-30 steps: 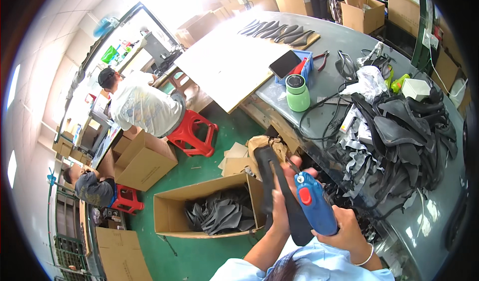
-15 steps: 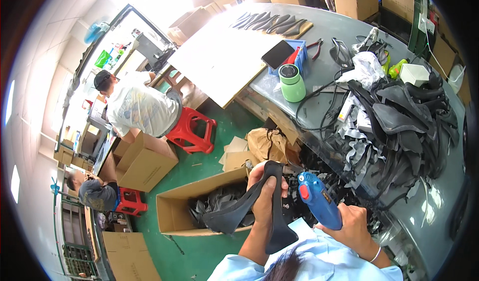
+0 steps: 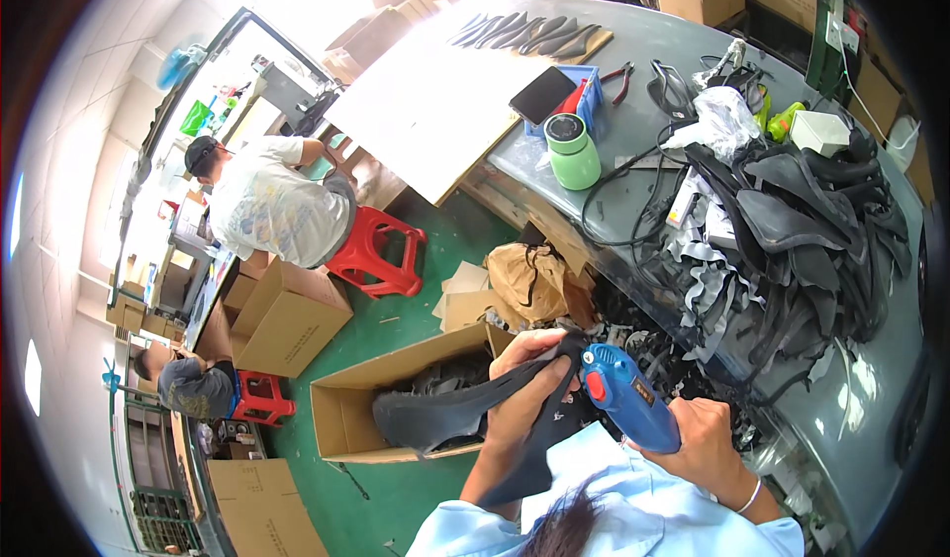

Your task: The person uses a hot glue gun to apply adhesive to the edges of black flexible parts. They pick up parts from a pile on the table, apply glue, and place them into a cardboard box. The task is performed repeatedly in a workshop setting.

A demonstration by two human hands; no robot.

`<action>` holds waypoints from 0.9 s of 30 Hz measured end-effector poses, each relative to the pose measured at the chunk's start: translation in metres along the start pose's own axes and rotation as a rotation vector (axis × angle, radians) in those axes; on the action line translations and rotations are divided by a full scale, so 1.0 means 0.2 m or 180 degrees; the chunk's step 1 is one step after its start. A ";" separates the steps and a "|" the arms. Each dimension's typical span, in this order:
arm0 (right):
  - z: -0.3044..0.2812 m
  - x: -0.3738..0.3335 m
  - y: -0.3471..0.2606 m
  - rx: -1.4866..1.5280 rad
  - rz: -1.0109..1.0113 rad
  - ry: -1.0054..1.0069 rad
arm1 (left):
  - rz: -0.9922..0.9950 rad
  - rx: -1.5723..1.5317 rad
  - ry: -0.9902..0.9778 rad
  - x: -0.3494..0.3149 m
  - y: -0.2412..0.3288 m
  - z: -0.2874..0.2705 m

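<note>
Head cam view, the only one: the left hand (image 3: 526,397) has its fingers closed around a dark flexible piece (image 3: 430,417), bunched at the top with two arms trailing off, one over the carton (image 3: 341,420), one down toward the lap. I think it's a single piece, but can't swear to it. The right hand (image 3: 701,438) is wrapped round a blue handheld tool (image 3: 633,399), whose head sits right by the bunched end. Can't tell if they actually touch.

If I were doing this, I'd pull the edge taut, keep left fingertips behind the tool head, and ease the tool along lightly rather than shoving. Floppy stuff like that probably folds and snags easily.

Counts: one blue tool, one green bottle (image 3: 572,151), one phone (image 3: 542,95), one blue bin (image 3: 593,102), one pair of pliers (image 3: 625,82) and one white box (image 3: 819,134) on the right-hand table (image 3: 618,226). Two red stools (image 3: 381,255), near and far on the left, two seated people on them. The pile (image 3: 792,231) and far row (image 3: 524,38) of dark pieces overlap too much to count honestly.
</note>
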State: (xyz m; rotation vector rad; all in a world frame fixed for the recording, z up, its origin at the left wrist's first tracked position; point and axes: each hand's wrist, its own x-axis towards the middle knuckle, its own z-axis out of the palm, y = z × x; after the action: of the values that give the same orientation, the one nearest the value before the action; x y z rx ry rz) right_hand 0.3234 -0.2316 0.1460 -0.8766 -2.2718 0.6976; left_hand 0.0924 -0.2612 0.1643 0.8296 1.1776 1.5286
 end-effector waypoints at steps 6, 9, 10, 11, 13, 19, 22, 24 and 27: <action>0.01 -0.08 0.07 0.0006 0.0075 0.0026 | -0.1116 0.0559 -0.0593 0.04 0.14 -0.04; 0.02 -0.13 0.12 -0.0120 0.0084 -0.0081 | -0.1262 0.0606 -0.0759 0.06 0.15 -0.12; 0.03 -0.14 0.12 -0.0130 0.0084 -0.0126 | -0.1345 0.0650 -0.0716 0.06 0.16 -0.12; 0.02 -0.14 0.11 -0.0137 0.0050 -0.0168 | -0.1429 0.0695 -0.0676 0.05 0.16 -0.12; 0.02 -0.14 0.10 -0.0163 -0.0006 -0.0244 | -0.1580 0.0777 -0.0623 0.05 0.18 -0.11; 0.03 -0.15 0.09 -0.0363 -0.0153 -0.0367 | -0.1894 0.1227 -0.0715 0.07 0.24 -0.07; 0.05 -0.16 0.09 -0.0408 -0.0179 -0.0308 | -0.1734 0.1479 -0.1003 0.09 0.23 -0.06; 0.05 -0.16 0.08 -0.0338 -0.0200 -0.0312 | -0.1433 0.1745 -0.1408 0.11 0.18 -0.10; 0.04 -0.15 0.07 -0.0231 -0.0179 -0.0359 | -0.1162 0.1739 -0.1569 0.10 0.11 -0.13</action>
State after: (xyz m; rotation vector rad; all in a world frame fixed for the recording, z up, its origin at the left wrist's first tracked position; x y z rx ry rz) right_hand 0.3413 -0.2470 0.1218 -0.8220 -2.4258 0.6581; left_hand 0.0562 -0.2500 0.1757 1.1883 1.2905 0.6494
